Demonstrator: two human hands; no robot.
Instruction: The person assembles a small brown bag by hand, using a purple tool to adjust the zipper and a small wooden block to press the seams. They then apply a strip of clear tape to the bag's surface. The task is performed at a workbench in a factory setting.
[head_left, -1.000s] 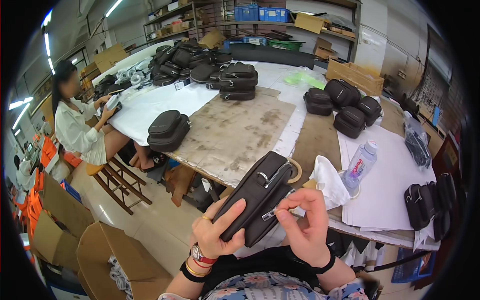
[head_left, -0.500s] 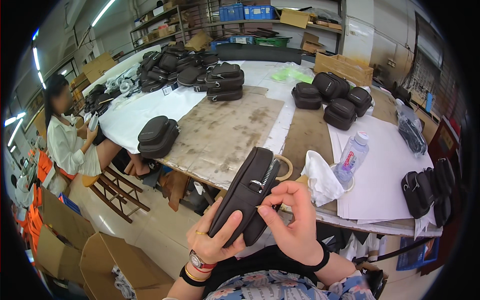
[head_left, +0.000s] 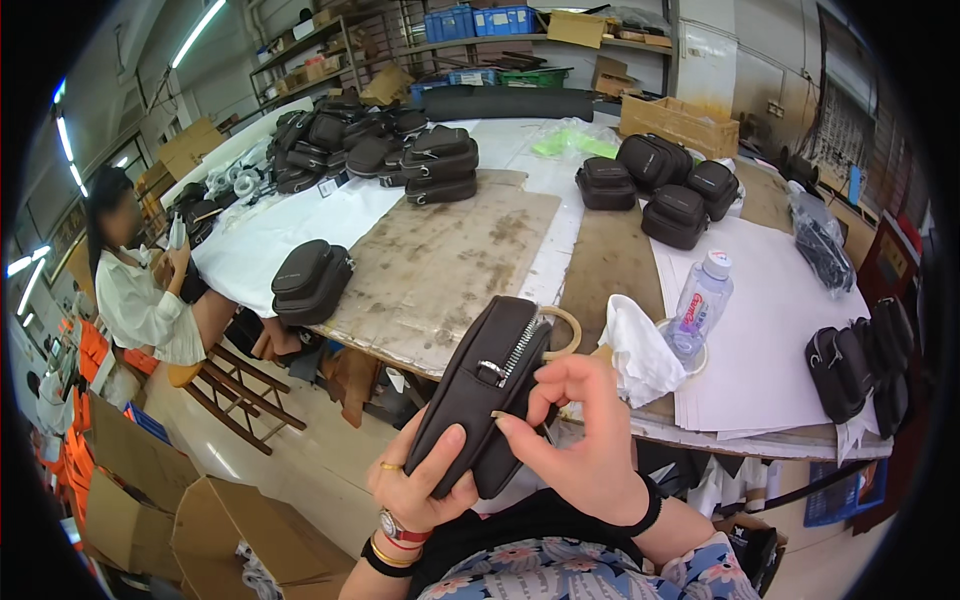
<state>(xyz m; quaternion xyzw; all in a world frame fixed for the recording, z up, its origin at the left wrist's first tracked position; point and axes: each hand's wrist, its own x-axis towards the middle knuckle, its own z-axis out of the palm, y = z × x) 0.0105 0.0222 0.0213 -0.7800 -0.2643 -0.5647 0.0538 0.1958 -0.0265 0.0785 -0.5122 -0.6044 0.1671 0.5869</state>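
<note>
A small dark brown bag point(head_left: 475, 375) is tilted upright in front of me, with a silver zipper point(head_left: 520, 350) along its upper right side and a metal zipper pull near the zipper's lower end. My left hand point(head_left: 420, 475) is wrapped round its lower part, the thumb pressed on its face. Beside the bag's right edge is my right hand point(head_left: 590, 440). Its fingers are curled, and the thumb tip touches the bag near a seam below the zipper. Anything between those fingertips is too small to make out. Behind them a beige ring point(head_left: 567, 322) shows.
On the worktable point(head_left: 455, 260) lie one bag point(head_left: 312, 282) at the left, a bag pile point(head_left: 330, 140) far left, and further bags point(head_left: 672, 215) at right. A plastic bottle point(head_left: 700, 300) stands by a white cloth point(head_left: 640, 345). Another person point(head_left: 140, 290) sits left, near open cardboard boxes point(head_left: 240, 530).
My right thumb has slid a little left over the bag, and a small gap now shows between thumb and forefinger. The bag in my left hand has shifted slightly left.
</note>
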